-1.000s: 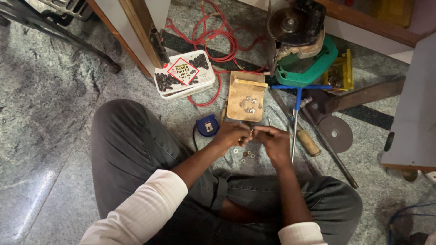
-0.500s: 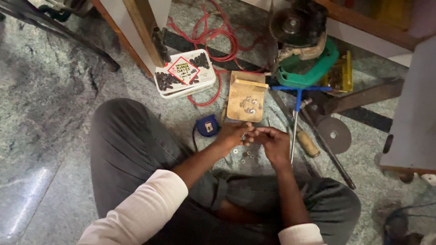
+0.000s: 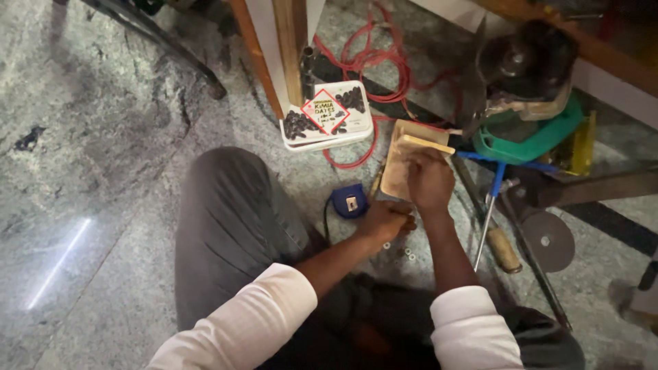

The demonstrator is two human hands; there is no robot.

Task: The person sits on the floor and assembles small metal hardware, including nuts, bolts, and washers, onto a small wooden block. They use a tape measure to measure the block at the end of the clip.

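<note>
Your right hand [image 3: 428,179] reaches into the small cardboard box [image 3: 406,164] on the floor, fingers curled down inside it; you cannot tell whether they pinch anything. Your left hand [image 3: 385,220] rests loosely clenched just near of it, above a few small washers [image 3: 404,252] scattered on the floor [image 3: 103,137]. Those washers could roll or get lost under your knee if you shift. A blue tape measure [image 3: 349,201] sits just left. Farther left lies a white rectangular carton [image 3: 327,115] with a red diamond label; the grinder [image 3: 528,68] blade sits close on the right.
</note>
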